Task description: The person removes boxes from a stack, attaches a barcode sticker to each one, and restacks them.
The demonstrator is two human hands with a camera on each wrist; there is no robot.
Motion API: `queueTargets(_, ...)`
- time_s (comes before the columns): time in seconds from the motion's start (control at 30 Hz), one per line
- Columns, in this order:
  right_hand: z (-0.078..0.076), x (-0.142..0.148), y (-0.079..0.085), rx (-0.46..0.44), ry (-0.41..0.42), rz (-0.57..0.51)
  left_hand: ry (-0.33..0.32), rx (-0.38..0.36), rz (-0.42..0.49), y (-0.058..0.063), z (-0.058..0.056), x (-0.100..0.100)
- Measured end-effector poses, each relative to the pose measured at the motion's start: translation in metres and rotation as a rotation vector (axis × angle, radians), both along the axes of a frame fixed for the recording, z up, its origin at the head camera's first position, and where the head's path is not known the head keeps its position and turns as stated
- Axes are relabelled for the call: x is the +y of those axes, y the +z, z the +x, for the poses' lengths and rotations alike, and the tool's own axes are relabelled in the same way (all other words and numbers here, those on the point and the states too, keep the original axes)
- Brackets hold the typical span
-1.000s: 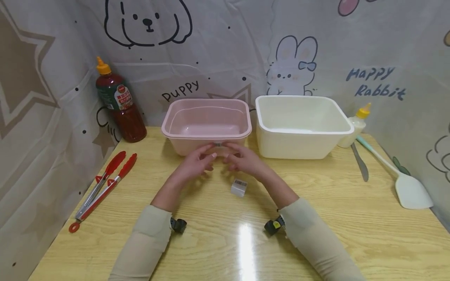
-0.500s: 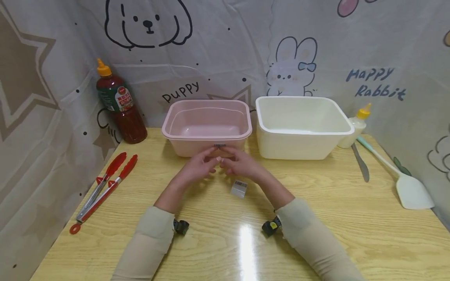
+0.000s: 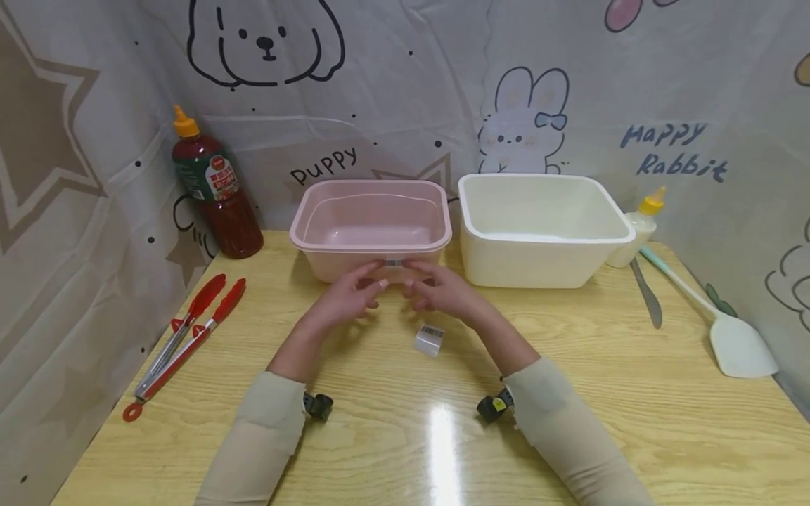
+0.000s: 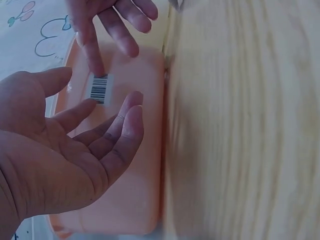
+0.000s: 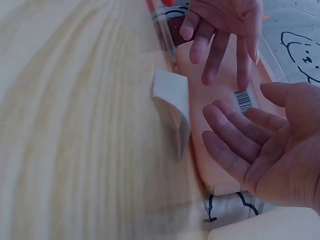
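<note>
A barcode sticker [image 3: 394, 263] lies flat on the front wall of a pink plastic bin [image 3: 325, 265]. My left hand [image 3: 344, 299] has its index fingertip at the sticker's left edge, while the right hand [image 3: 446, 294] has its own at the right edge. Fingers of both hands are relaxed and loosely spread, with nothing between them. In the left wrist view the barcode [image 4: 100, 89] shows between the two index fingertips. A small curled piece of white paper [image 5: 172, 100] with a printed barcode stands on the table, just in front of the bin.
Right of the bin stands a white bin [image 3: 525, 263]. Farther right are a yellow-capped bottle [image 3: 640, 228], a knife [image 3: 647, 294] and a white spatula [image 3: 742, 344]. To the left are a red sauce bottle [image 3: 221, 204] and red-tipped tongs [image 3: 186, 341]. A printed curtain [image 3: 392, 91] hangs behind.
Half a second ago the index fingertips and thumbs were close together just under the sticker. Now both hands have moved apart, to the sticker's two edges, much as one second ago.
</note>
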State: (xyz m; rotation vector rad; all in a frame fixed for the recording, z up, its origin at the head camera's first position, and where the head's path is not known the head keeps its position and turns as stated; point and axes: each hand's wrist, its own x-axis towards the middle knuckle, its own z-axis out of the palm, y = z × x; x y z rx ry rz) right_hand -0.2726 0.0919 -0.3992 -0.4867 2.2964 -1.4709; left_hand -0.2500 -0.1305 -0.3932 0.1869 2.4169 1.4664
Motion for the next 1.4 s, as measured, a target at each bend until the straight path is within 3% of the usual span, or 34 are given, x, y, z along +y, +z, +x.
queueTargets(0.33,-0.001,-0.007,-0.006,-0.001,0.063,0.018,-0.022,-0.034,-0.006,-0.008,-0.001,0.004)
queueTargets(0.53,-0.003,-0.01,0.003,0.099,0.072,0.048,-0.047,-0.015,0.018,-0.004,-0.002,0.003)
queueTargets(0.77,-0.003,-0.003,0.009,0.068,0.033,0.062,-0.057,0.032,0.024,0.002,-0.001,-0.002)
queueTargets(0.97,-0.002,0.001,0.006,0.041,0.027,0.041,-0.044,0.034,-0.001,0.002,-0.001,-0.005)
queueTargets(1.17,-0.002,-0.002,-0.001,0.021,0.069,0.02,-0.042,0.016,-0.022,-0.007,-0.003,0.001)
queueTargets(1.4,-0.004,-0.009,-0.008,0.076,0.095,0.073,-0.05,0.015,-0.024,-0.01,0.0,0.012)
